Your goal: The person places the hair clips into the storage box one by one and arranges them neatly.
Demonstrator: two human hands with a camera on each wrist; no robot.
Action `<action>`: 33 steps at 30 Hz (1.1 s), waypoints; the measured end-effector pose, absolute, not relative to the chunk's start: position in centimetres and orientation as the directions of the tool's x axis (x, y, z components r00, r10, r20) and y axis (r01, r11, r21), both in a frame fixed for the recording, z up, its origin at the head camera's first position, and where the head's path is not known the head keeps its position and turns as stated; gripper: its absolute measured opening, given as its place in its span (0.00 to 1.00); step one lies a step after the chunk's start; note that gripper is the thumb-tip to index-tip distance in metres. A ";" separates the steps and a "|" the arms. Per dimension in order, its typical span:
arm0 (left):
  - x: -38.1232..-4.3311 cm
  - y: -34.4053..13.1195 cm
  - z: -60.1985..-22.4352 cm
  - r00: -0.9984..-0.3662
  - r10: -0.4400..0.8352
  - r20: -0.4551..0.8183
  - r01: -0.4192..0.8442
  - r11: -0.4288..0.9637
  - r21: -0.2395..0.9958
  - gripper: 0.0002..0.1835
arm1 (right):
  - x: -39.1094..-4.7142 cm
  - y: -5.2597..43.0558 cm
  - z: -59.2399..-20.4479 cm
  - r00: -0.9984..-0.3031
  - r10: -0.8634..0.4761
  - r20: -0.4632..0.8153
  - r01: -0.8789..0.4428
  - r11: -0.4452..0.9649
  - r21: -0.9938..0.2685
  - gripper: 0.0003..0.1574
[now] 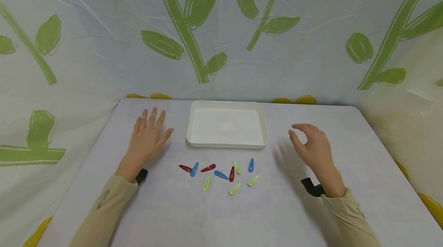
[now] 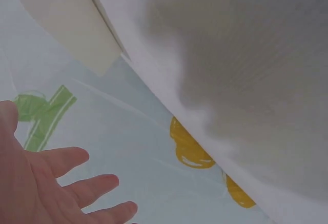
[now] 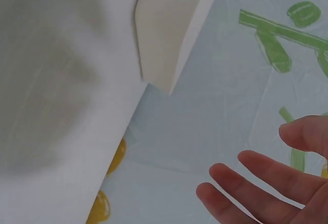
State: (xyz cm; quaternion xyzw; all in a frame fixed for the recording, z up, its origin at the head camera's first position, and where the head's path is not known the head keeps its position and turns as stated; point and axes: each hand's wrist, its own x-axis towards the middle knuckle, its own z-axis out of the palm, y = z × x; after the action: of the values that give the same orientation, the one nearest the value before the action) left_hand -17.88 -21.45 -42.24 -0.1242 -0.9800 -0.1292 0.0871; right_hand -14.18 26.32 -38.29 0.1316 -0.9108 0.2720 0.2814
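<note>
Several snap hair clips lie scattered on the table in front of a white tray (image 1: 227, 145). Among them are a red clip (image 1: 208, 168), a blue clip (image 1: 250, 165) and a light green clip (image 1: 235, 189). One blue clip (image 1: 194, 169) touches or overlaps the tip of a red one (image 1: 185, 168). To the left of the tray is my left hand (image 1: 145, 139), fingers spread and holding nothing. My right hand (image 1: 313, 147) hovers right of the tray, its fingers loosely bent, with a gap between thumb and index finger and nothing in it.
The white tabletop (image 1: 180, 220) carries the tray near its far edge. Behind it hangs a pale curtain (image 1: 114, 47) with green stems and yellow flowers. A black band (image 1: 313, 187) is on the right wrist, and another (image 1: 141, 176) on the left.
</note>
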 end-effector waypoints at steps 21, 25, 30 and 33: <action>-19.2 -18.5 -42.3 -0.948 0.289 0.134 0.313 0.925 0.217 0.40 | -14.5 22.2 -38.8 -0.941 -0.172 0.290 -0.317 0.744 -0.588 0.10; -19.2 -17.8 -42.2 -0.943 0.308 0.130 0.329 0.921 0.206 0.39 | -14.2 21.6 -39.3 -0.957 -0.194 0.216 -0.288 0.731 -0.618 0.13; -18.8 -17.0 -41.7 -0.941 0.323 0.099 0.337 0.919 0.204 0.40 | -13.8 20.9 -39.9 -0.971 -0.216 0.106 -0.232 0.728 -0.646 0.17; -18.7 -16.5 -41.4 -0.939 0.333 0.081 0.343 0.916 0.209 0.41 | -13.7 20.6 -40.1 -0.974 -0.222 0.036 -0.192 0.741 -0.644 0.18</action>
State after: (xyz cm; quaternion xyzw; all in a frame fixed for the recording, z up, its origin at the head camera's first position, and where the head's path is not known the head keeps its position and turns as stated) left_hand -18.71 -16.46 -41.38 -0.1728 -0.9785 -0.1105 0.0217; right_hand -13.65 20.64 -40.05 0.1110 -0.9327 0.3424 -0.0214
